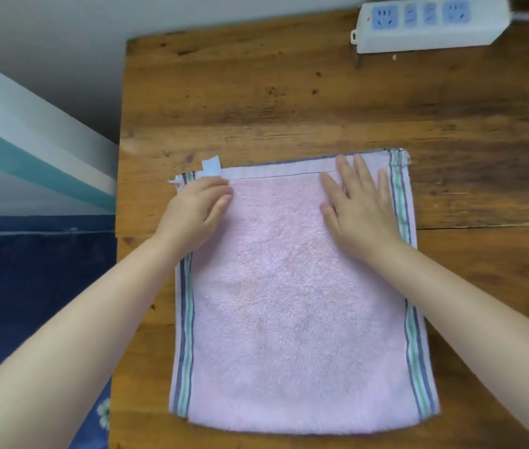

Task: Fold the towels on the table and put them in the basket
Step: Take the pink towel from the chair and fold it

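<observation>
A pink towel (292,306) with grey and green stripes along its left and right edges lies flat on the wooden table (273,102), folded once, with its hemmed edges at the far side. A white label sticks out at its far left corner. My left hand (197,212) rests on that far left corner with the fingers curled onto the cloth. My right hand (358,205) lies flat, fingers spread, on the far right part of the towel. No basket is in view.
A white power strip (428,24) lies at the table's far right edge. The table's left edge runs down beside a dark blue fabric surface (30,286) with a flower print. A white and teal wall band is at the upper left.
</observation>
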Action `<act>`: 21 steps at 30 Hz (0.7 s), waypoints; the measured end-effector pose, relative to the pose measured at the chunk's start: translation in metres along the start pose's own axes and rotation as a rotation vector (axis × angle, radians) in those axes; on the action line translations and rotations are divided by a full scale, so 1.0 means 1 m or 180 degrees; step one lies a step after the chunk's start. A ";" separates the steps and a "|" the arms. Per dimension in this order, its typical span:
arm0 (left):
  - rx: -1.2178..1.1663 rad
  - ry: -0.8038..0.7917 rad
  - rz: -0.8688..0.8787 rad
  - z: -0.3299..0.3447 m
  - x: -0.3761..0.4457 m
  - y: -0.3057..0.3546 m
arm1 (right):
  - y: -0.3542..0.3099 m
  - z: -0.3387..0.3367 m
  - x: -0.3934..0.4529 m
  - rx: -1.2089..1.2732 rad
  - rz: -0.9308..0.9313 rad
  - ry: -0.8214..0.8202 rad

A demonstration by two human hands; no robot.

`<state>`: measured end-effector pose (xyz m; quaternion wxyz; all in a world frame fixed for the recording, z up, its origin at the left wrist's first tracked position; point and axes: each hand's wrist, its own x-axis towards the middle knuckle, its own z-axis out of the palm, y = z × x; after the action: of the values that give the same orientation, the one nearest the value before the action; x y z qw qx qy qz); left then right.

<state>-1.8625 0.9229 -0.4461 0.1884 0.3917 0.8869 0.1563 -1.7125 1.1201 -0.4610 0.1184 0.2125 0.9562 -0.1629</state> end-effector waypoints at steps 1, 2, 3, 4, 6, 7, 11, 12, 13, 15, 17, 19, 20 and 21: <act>0.0078 0.0007 -0.0003 0.003 -0.004 -0.002 | 0.003 0.004 -0.004 -0.0004 0.0030 -0.0059; 0.0159 0.0103 -0.0048 0.005 -0.007 -0.005 | 0.007 0.005 -0.007 0.0032 0.0036 -0.0004; 0.0164 0.0249 -0.0181 0.007 -0.007 -0.006 | 0.010 0.005 -0.009 0.0074 0.0047 0.0070; 0.0035 0.0390 -0.0372 0.007 -0.004 -0.004 | 0.014 0.004 -0.009 0.0093 0.0064 0.0057; -0.0467 0.0659 -0.0899 0.006 0.009 0.002 | 0.018 0.001 -0.009 0.0085 0.0058 -0.0035; -0.0669 0.0741 -0.1125 0.006 0.016 0.005 | 0.019 0.000 -0.009 0.0056 0.0055 -0.0079; -0.1314 0.0788 -0.1311 0.001 0.034 0.015 | 0.020 0.001 -0.008 0.0003 0.0013 -0.0057; -0.1437 0.0753 -0.1202 0.001 0.032 0.016 | 0.020 0.002 -0.008 0.0000 0.0000 -0.0037; -0.1489 0.0678 -0.1056 0.002 0.028 0.016 | 0.021 0.002 -0.008 0.0008 -0.0017 -0.0027; -0.1238 0.0502 -0.0771 0.006 0.015 0.014 | 0.022 0.002 -0.008 0.0029 -0.0060 -0.0026; -0.0687 0.0378 -0.0362 0.014 0.000 0.008 | 0.025 0.003 -0.009 0.0070 -0.0095 0.0006; -0.0058 0.0083 0.0013 0.027 -0.015 0.000 | 0.031 0.004 -0.016 0.0089 -0.0056 0.0048; 0.0218 -0.0104 0.0036 0.032 -0.021 -0.003 | 0.034 0.004 -0.020 0.0048 -0.0035 0.0054; 0.0428 -0.0246 -0.0028 0.036 -0.026 -0.004 | 0.038 0.004 -0.025 -0.0010 -0.0010 0.0049</act>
<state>-1.8323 0.9058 -0.4741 0.1965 0.4053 0.8892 0.0803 -1.6727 1.1418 -0.4669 0.1112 0.2121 0.9576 -0.1599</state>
